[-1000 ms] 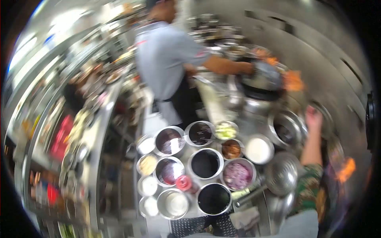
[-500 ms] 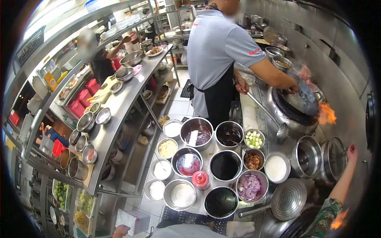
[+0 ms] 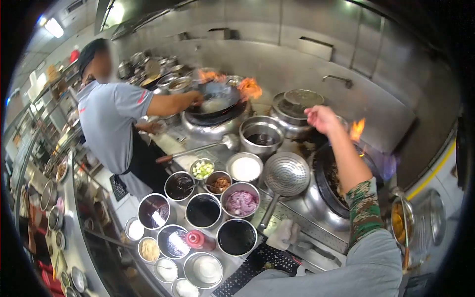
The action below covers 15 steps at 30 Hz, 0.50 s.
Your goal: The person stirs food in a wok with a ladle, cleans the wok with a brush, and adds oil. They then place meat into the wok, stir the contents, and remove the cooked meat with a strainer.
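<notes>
My right hand (image 3: 321, 119) is closed at the edge of a round mesh strainer (image 3: 303, 97), its fingers seemingly on the handle. The strainer lies over a steel pot (image 3: 287, 111) by the back wall. My left hand is out of view. Below my right forearm is a wok (image 3: 324, 180) with dark food in it, and flames (image 3: 357, 129) rise behind it. A perforated ladle (image 3: 287, 174) rests to the left of this wok. Near the strainer stands another steel pot (image 3: 261, 136) holding dark liquid.
A co-worker (image 3: 114, 106) at the left holds a wok (image 3: 220, 96) over flames. Between us are several steel containers, with sliced onion (image 3: 241, 203), dark sauce (image 3: 203, 210) and white powder (image 3: 205, 270). A red squeeze bottle (image 3: 195, 240) stands among them. A folded cloth (image 3: 284, 233) lies in front.
My view has swung right toward the stoves, bringing the wok beside me into sight. My right hand stays at the strainer. My left hand has left the view.
</notes>
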Available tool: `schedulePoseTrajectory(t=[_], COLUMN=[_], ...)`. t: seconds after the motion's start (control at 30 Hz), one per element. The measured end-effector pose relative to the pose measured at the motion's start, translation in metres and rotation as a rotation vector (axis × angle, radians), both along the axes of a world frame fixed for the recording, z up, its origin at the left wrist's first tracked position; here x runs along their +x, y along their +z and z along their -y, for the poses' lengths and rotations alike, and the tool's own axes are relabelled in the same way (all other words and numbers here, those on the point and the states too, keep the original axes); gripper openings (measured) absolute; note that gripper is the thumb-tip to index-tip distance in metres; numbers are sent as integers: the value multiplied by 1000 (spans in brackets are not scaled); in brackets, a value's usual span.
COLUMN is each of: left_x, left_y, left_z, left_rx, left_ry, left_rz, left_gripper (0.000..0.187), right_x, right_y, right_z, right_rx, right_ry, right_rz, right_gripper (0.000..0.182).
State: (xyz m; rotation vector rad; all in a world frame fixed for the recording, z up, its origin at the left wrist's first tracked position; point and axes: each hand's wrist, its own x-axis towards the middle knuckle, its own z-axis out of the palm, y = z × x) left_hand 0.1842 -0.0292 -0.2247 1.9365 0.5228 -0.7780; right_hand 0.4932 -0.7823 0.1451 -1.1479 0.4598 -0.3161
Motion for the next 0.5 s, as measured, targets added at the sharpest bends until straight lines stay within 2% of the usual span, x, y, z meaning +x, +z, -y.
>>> schedulePoseTrajectory(t=[0.03,0.07,0.2,0.33,0.5], left_x=[21,37,82,97,96], left_y=[9,18,52,81,113], left_z=[8,15,43,71,115], left_rx=[-14,-28,-97,-162,-217], left_ry=[-41,-76,-206,-299,-396], left_rz=[36,70,181,243,289], left_gripper=[35,35,35,35,35], right_x=[-13,-28,-74,-109,-146], right_y=[-10,-15,-47,-63,-52], right_z=[-5,-16,-43,-57,-36], right_rx=[-109,-24,5,184,193], right_ry=[6,-3,-91,-50,-125], right_rz=[-33,-7,119,260,283], right_gripper=[7,7,5,12,14])
